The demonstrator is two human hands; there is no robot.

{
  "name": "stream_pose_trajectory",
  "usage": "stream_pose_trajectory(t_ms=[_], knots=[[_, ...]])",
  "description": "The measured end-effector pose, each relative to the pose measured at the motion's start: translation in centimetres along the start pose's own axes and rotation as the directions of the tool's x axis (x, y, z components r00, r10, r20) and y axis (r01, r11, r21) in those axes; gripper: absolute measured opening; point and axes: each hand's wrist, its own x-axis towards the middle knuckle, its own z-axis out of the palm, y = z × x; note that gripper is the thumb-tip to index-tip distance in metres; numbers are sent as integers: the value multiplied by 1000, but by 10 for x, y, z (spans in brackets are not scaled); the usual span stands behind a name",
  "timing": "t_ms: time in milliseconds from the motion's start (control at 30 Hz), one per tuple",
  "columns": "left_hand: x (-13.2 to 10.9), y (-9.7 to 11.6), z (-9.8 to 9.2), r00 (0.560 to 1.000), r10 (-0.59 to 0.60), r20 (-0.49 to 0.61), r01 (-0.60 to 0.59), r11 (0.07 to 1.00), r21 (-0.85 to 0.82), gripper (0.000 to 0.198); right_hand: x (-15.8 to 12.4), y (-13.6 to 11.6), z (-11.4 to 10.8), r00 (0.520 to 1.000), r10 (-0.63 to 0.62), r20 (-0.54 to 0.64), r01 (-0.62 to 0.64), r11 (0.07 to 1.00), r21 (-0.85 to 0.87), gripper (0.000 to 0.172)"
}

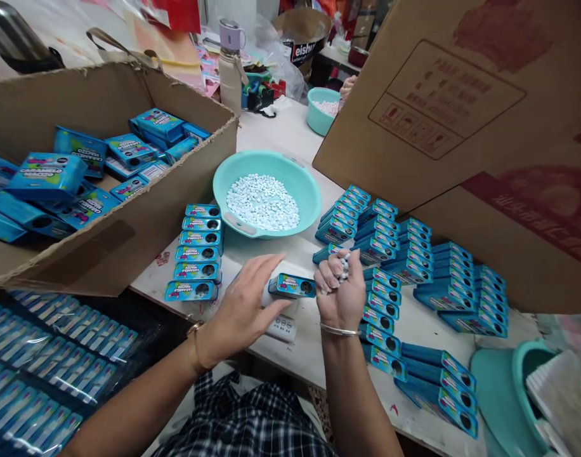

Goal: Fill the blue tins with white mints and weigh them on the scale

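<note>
On a small white scale (283,329), a blue tin (293,285) stood upright, its narrow top's long axis running sideways before the person, the dark hole toward the right hand (342,293). That hand was curled around white pellets (344,266); the left hand (245,304) curved open around the opposite end. Beyond sat a turquoise basin (308,190) of pellets.

View: worn on the head, above the tabletop (428,327) at its near edge
Facing: forward and down, towards the far edge
Left hand (243,298), right hand (340,295): close, seen from above and behind
Plaid cloth (252,422): nearest, below the near edge
Cardboard box (143,241): at the left edge, looked into from above
</note>
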Motion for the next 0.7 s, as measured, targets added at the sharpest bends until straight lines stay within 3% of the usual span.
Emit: stream_pose_trajectory(t_ms=[167,300,533,700], knots=[[15,-3,40,991,30,129,-41,996,81,54,1,15,6,994,-100,-35,97,991,-93,26],[19,-8,53,992,-21,128,9,995,96,46,0,17,7,988,-144,-49,136,980,-148,27],[17,-8,52,992,-20,125,13,998,59,54,-1,13,6,988,-144,-57,133,977,-164,30],[14,-3,22,997,9,78,-4,998,-57,75,-1,7,3,993,-107,-44,101,986,-135,29]])
